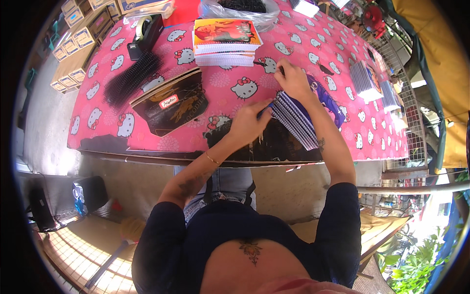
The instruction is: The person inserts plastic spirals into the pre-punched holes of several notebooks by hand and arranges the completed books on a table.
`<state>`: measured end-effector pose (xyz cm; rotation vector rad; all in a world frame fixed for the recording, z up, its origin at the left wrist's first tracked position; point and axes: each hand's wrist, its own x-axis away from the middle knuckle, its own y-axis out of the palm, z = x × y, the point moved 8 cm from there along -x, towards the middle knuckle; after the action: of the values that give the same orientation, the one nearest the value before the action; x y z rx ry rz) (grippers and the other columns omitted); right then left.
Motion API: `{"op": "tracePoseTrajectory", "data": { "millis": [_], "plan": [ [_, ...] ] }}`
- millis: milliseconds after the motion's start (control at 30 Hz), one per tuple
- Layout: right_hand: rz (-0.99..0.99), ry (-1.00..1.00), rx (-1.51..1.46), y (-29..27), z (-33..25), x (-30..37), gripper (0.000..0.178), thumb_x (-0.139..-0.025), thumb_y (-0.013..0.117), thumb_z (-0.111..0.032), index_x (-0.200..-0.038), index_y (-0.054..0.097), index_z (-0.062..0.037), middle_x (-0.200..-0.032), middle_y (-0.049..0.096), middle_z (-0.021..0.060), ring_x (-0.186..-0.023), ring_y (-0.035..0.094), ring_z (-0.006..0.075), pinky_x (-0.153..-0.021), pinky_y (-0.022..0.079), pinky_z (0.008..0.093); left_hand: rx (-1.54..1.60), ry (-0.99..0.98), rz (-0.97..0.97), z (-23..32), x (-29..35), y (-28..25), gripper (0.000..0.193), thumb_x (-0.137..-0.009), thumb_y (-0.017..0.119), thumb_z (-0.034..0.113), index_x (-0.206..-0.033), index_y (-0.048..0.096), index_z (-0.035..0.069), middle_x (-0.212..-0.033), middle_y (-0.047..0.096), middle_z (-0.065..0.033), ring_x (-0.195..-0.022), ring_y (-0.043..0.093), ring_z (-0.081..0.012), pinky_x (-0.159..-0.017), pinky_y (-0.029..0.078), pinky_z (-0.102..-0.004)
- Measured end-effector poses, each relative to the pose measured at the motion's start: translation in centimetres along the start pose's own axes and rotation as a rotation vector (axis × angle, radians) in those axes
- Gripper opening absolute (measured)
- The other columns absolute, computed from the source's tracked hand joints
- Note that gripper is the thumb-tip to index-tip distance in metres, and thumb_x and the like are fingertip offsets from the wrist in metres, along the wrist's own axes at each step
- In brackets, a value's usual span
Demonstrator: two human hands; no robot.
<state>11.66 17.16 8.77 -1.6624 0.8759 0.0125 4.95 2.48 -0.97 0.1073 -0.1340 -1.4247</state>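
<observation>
My left hand (250,120) is closed around a small blue tool (267,107), mostly hidden by the fingers, at the left edge of a stack of spiral-bound notebooks (296,122). The stack's coiled spines face me, and a purple cover (327,100) shows beyond my right forearm. Above the stack, my right hand (293,82) is pinched, with something small and dark at its fingertips that I cannot make out. Under the notebooks lies a worn black board (230,147) along the table's near edge.
A pile of loose black binding coils (132,78) lies left, beside a black cardboard holder (171,105). Behind are a tape dispenser (145,36), stacked notebooks with orange covers (226,44) and a plastic bag (240,17). More notebooks (364,83) sit right on the pink tablecloth (245,73).
</observation>
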Motion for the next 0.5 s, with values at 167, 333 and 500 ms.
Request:
{"op": "tracePoseTrajectory", "data": {
  "millis": [167, 333, 500],
  "plan": [
    [-0.019, 0.030, -0.003, 0.3, 0.5, 0.0, 0.016, -0.088, 0.061, -0.021, -0.096, 0.055, -0.0074, -0.073, 0.066, 0.0162, -0.072, 0.067, 0.0394, -0.064, 0.052, 0.0488, -0.290, 0.187, 0.061, 1.5, 0.6, -0.6, 0.039, -0.097, 0.057, 0.028, -0.123, 0.062, 0.000, -0.091, 0.070, -0.0145, -0.075, 0.070, -0.0281, -0.068, 0.056, -0.0366],
    [-0.034, 0.043, -0.020, 0.5, 0.9, -0.1, 0.017, -0.088, 0.061, -0.021, -0.096, 0.055, -0.0071, -0.074, 0.066, 0.0164, -0.072, 0.067, 0.0396, -0.064, 0.052, 0.0490, 0.384, -0.364, -0.001, -2.6, 0.5, 0.1, 0.032, -0.094, 0.061, 0.021, -0.120, 0.067, 0.003, -0.087, 0.070, -0.0149, -0.075, 0.070, -0.0309, -0.067, 0.054, -0.0367],
    [-0.034, 0.039, -0.028, 0.7, 0.9, 0.0, 0.017, -0.088, 0.061, -0.022, -0.096, 0.055, -0.0072, -0.075, 0.067, 0.0166, -0.073, 0.067, 0.0396, -0.065, 0.052, 0.0496, -0.862, 0.523, 0.220, 3.8, 1.9, -0.1, 0.038, -0.098, 0.056, 0.030, -0.111, 0.065, -0.004, -0.092, 0.071, -0.0139, -0.078, 0.071, -0.0255, -0.071, 0.058, -0.0366]
  ]
}}
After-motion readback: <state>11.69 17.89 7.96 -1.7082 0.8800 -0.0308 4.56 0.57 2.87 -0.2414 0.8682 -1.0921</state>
